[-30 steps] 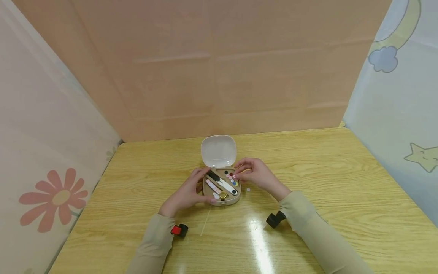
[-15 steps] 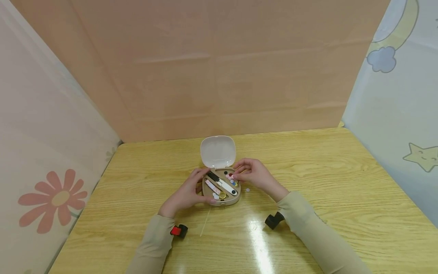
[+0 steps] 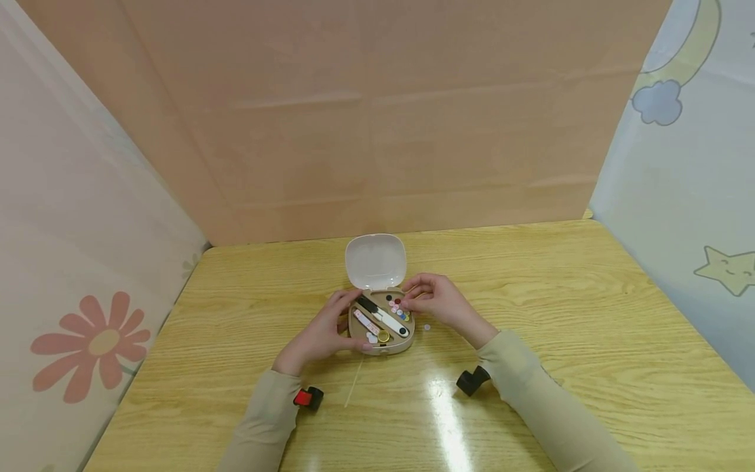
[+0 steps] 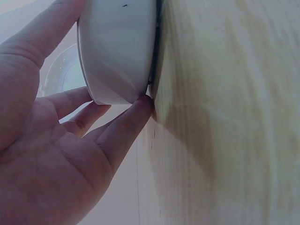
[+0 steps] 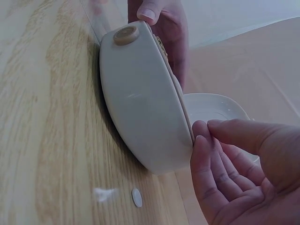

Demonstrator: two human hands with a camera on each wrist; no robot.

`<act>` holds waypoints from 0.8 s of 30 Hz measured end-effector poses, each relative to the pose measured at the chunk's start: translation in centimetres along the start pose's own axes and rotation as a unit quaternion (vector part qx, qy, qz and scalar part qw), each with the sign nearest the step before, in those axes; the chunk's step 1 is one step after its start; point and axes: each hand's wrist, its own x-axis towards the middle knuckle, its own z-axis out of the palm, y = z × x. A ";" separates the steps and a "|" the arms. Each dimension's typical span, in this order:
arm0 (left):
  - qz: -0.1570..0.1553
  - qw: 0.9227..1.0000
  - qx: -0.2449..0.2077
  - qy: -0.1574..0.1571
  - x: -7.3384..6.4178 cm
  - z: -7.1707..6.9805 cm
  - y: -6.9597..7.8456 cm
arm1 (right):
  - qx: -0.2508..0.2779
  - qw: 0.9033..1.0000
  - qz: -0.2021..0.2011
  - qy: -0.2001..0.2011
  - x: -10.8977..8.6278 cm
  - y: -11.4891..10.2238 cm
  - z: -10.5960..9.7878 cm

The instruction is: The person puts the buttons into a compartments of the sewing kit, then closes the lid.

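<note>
A beige sewing kit box [image 3: 392, 349] lies with its pale lid [image 3: 376, 261] raised at the back. My left hand [image 3: 321, 333] grips its left side, thumb on the front rim; in the left wrist view its fingers [image 4: 126, 126] reach the lower edge. My right hand [image 3: 439, 301] is over the right compartment, thumb and index tips together at the rim in the right wrist view; I cannot tell whether something small is between them. Several coloured buttons [image 3: 403, 314] lie there. Slanting across the middle is a white tool [image 3: 392, 322] with a black end.
In the left compartment are a pink-and-white strip [image 3: 366, 322], a gold ring-like piece [image 3: 383, 336] and white pieces [image 3: 371, 337]. A loose white button [image 3: 427, 326] lies on the table right of the box. A thin pale strand [image 3: 354, 383] trails in front.
The view has shifted very slightly. Both hands stay in place at the box, with the right fingertips barely moving among the buttons.
</note>
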 end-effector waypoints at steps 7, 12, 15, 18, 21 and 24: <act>0.000 1.000 0.002 0.000 -0.2 -0.1 0.4 | -0.005 1.000 0.000 -0.001 -0.1 -0.1 0.0; -0.002 1.000 -0.015 -0.004 -1.0 -0.4 3.1 | 0.004 1.000 -0.002 -0.008 -0.2 -0.1 -0.1; -0.002 1.000 -0.016 -0.008 -1.0 -0.4 3.4 | 0.015 1.000 -0.002 -0.012 -0.3 -0.1 -0.1; -0.002 1.000 -0.014 -0.006 -0.8 -0.3 2.6 | 0.023 1.000 -0.001 -0.015 -0.4 -0.2 -0.1; -0.001 1.000 -0.008 -0.002 -0.4 0.0 1.2 | 0.027 0.999 0.000 -0.018 -0.5 -0.3 -0.1; -0.004 1.000 -0.001 0.000 -0.1 0.0 0.2 | 0.028 0.999 -0.003 -0.020 -0.8 -0.5 -0.2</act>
